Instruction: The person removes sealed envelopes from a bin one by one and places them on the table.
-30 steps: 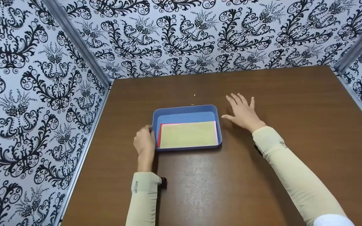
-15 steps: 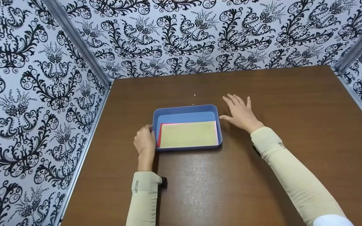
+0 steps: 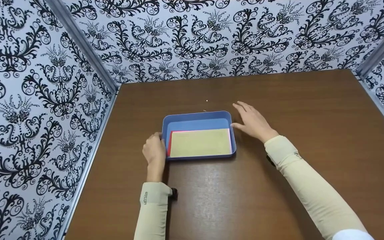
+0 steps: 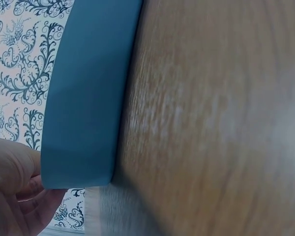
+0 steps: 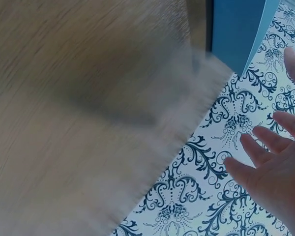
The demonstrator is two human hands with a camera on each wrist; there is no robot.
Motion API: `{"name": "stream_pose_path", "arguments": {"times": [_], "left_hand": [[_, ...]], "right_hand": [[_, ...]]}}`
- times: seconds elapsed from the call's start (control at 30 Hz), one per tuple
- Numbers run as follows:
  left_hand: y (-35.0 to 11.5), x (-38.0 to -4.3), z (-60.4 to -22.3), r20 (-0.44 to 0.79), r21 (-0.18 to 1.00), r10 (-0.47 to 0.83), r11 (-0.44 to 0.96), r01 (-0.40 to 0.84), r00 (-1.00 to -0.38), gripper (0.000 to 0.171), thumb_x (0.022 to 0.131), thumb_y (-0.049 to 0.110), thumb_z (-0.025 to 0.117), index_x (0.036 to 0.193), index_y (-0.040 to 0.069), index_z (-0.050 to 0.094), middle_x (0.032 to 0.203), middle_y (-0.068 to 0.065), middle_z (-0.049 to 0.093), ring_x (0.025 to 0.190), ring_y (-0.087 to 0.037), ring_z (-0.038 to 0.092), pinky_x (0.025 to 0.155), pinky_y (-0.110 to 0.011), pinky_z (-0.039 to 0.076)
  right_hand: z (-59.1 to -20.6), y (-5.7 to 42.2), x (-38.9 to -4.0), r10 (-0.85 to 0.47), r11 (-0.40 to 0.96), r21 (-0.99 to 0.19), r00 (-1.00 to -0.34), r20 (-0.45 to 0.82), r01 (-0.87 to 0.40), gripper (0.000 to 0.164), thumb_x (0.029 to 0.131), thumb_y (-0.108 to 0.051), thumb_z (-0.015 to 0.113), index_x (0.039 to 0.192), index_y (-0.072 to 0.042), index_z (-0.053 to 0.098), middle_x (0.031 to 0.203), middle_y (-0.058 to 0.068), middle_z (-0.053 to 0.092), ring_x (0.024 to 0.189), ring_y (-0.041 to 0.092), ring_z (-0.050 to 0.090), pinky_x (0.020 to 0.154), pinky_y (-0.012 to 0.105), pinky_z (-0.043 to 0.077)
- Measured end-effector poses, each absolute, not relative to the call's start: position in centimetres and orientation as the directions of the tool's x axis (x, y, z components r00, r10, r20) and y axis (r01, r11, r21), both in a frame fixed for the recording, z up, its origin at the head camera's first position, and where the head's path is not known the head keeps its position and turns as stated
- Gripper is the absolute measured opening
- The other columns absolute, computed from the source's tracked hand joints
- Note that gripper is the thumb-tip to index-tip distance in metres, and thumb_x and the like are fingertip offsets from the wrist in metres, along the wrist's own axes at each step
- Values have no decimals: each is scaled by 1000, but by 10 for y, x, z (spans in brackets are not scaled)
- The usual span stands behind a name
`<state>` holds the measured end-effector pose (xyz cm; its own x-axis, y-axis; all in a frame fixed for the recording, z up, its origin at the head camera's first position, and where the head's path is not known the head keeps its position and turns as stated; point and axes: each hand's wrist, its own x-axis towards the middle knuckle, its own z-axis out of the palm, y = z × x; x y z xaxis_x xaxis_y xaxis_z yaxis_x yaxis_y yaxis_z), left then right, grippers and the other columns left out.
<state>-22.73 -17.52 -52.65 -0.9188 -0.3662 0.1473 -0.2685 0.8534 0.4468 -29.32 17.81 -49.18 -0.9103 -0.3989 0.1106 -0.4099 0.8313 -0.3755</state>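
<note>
A shallow blue tray (image 3: 198,124) sits on the brown table. Inside it, along the near side, lies a flat pale-yellow rectangular sheet (image 3: 200,143), with red showing at its left edge and pink at its right. My left hand (image 3: 154,148) grips the tray's left side; in the left wrist view its curled fingers (image 4: 39,206) are at the tray's corner. My right hand (image 3: 254,122) hovers by the right side with fingers extended, thumb tip right at the rim. The right wrist view shows that hand with spread fingers (image 5: 258,150) and nothing in them, apart from the tray wall.
The wooden table (image 3: 305,106) extends around the tray on all sides. Patterned black-and-white walls (image 3: 198,40) stand behind it and at both sides, with grey corner posts. Tiny white specks lie on the table beyond the tray.
My right hand has moved left toward the tray's right rim, and its fingers have come closer together. The left hand and the tray have hardly moved.
</note>
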Motion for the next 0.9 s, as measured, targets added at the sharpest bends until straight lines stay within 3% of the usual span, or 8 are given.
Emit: {"name": "stream_pose_path", "arguments": {"times": [0.27,0.9], "left_hand": [[-174,-226,-527,164,425,-359,866,-263,-919,24,91,16,69,114,13,73,112,-13,74,95,-43,71,79,-56,56],[-174,-227,-528,161,414,-349,873,-258,-923,23,92,16,68,115,12,71,112,-15,74,96,-43,71,79,-54,56]], "right_hand": [[-487,172,-290,-419,809,-400,-900,120,-430,79,92,-36,70,153,-3,33,158,22,34,145,43,35,118,55,32],[-481,155,-283,-463,783,-413,-879,112,-465,73,92,-34,70,150,-2,40,154,20,41,143,39,41,118,52,34]]}}
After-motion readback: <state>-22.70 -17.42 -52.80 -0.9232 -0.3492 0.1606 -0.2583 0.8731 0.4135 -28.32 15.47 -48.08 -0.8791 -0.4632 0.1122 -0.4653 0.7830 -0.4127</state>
